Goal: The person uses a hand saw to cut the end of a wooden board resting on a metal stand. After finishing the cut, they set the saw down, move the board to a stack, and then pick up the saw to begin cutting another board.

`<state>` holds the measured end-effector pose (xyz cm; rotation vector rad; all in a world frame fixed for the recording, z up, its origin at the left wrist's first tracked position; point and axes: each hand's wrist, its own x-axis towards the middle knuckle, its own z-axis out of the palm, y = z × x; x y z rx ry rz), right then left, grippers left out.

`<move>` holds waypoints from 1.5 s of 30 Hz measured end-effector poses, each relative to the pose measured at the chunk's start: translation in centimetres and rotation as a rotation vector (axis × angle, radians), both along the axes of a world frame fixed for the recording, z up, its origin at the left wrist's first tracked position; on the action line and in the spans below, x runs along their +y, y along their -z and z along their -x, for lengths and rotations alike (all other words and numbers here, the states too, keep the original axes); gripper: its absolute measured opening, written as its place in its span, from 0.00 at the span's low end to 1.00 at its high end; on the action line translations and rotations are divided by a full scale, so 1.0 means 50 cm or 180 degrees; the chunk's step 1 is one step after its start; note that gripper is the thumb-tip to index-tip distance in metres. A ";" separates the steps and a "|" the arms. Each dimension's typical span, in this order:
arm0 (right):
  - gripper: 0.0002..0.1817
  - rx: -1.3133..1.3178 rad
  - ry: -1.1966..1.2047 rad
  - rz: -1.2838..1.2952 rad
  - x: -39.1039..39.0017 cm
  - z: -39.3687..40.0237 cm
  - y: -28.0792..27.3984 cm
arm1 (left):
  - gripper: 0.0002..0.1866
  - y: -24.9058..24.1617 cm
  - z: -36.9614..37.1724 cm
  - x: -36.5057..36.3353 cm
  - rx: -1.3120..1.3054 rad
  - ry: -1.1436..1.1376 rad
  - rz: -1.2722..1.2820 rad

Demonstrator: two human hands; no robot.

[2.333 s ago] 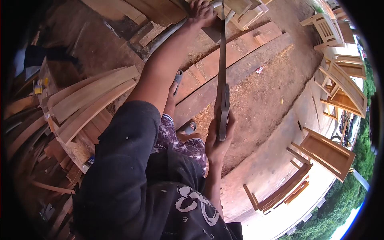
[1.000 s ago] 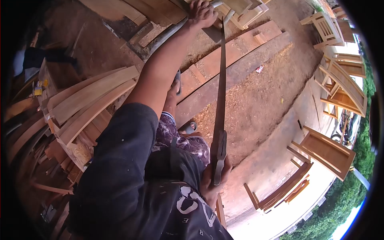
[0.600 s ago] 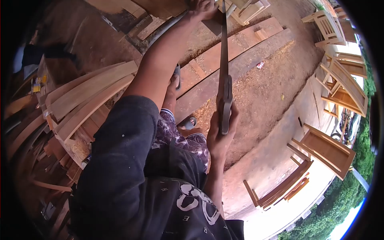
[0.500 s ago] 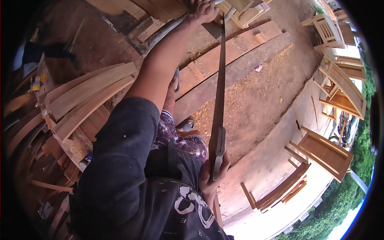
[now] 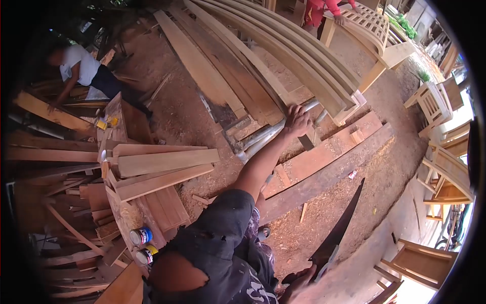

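1. Down at the bottom edge, the hand saw (image 5: 338, 230) is gripped by the right hand (image 5: 298, 283), fingers closed round the handle. The blade is lifted clear and angled up over the ground, touching no wood.
2. Further out, a small dark wood piece (image 5: 305, 142) is pinned by the left hand (image 5: 297, 120), fingers pressed down together on top of it, against the grey pipes (image 5: 268, 136) at the foot of the plank stack (image 5: 263, 55).
3. Progress, as a guess: the saw's out of the cut, so the sawing looks paused or done. Whether the piece is cut through can't be told, since the hand hides it.
4. The ground is packed reddish dirt with sawdust (image 5: 329, 202) spread over it, and long boards (image 5: 324, 172) are laid flat.
5. Paint tins (image 5: 141, 236) are set by a bench piled with offcuts (image 5: 152, 169).
6. Far back, a person in a white shirt (image 5: 78, 66) is bent over timber, and unfinished chairs (image 5: 435, 101) are stood along the right.
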<state>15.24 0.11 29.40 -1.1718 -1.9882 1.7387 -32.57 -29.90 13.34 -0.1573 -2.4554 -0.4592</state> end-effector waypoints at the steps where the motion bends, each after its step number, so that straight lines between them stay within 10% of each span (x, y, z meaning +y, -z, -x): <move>1: 0.35 -0.0171 -0.0216 -0.0219 -0.006 0.053 0.010 | 0.13 -0.008 -0.003 0.001 -0.0182 0.0003 -0.0077; 18: 0.33 -0.0057 -0.0283 0.0107 -0.122 0.580 -0.052 | 0.12 -0.081 -0.008 -0.027 -0.1039 0.0545 -0.0890; 29: 0.32 -0.0711 -0.0133 -0.0189 0.088 0.810 0.101 | 0.30 -0.050 -0.082 -0.009 -0.1821 -0.1648 -0.4445; 38: 0.32 -0.1575 -0.1300 0.0370 0.292 1.138 0.234 | 0.53 -0.060 0.082 0.047 -0.1741 -0.3105 -0.2730; 45: 0.33 -0.1252 -0.2004 0.0299 0.319 1.278 0.206 | 0.59 -0.020 0.061 0.031 -0.1616 -0.3393 -0.3127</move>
